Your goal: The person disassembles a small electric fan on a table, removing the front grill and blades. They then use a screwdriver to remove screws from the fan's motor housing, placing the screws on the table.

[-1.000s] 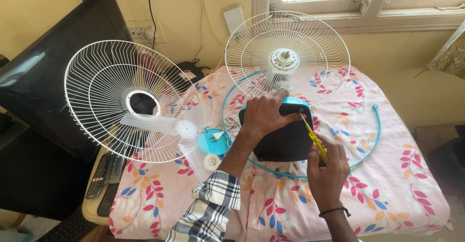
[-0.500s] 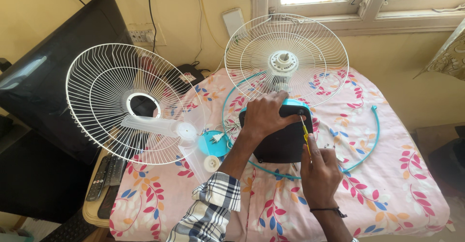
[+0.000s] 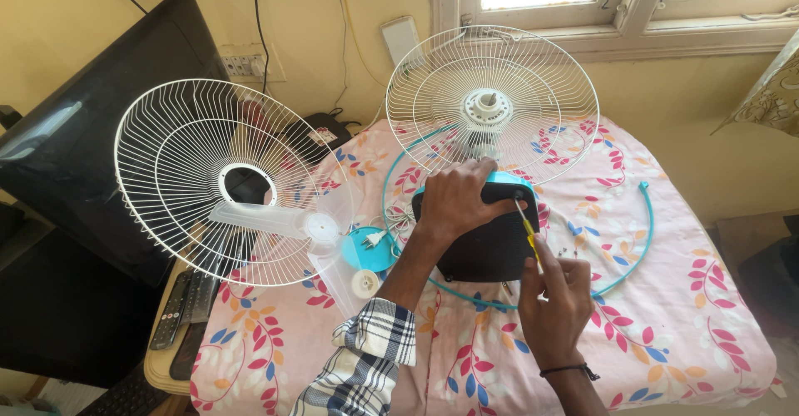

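**Fan parts all around your hands**

Your left hand (image 3: 454,204) presses flat on the black fan base (image 3: 487,245) on the flowery cloth (image 3: 682,316). Your right hand (image 3: 553,299) is wrapped tight around a yellow screwdriver (image 3: 526,226), tip at the base's top edge. One wire guard (image 3: 491,100) stands just behind, another (image 3: 225,183) leans left. A blue ring (image 3: 641,233) circles the base.

Loose grille (image 3: 212,179) left of fan base (image 3: 491,245).
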